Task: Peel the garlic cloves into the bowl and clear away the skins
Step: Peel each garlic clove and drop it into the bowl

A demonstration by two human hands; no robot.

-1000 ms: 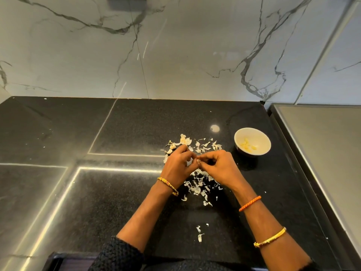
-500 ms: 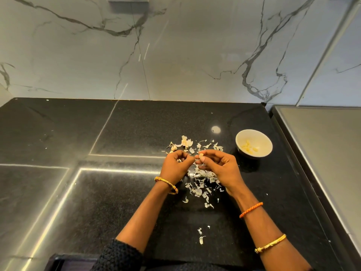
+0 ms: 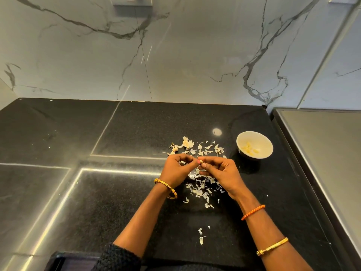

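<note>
My left hand and my right hand meet fingertip to fingertip over the black counter, both pinching one small garlic clove that is mostly hidden by the fingers. Under and behind the hands lies a scatter of pale garlic skins, with more skins and an unpeeled clove farther back. A white bowl with several peeled cloves stands to the right of the hands.
The black stone counter runs to a marble back wall. A grey raised surface borders the counter on the right, close to the bowl. A few stray skins lie near the front edge.
Both hands have stayed together on the clove, shifting slightly while the fingers work at it. The right hand's fingers have spread a little. The bowl has not moved.
</note>
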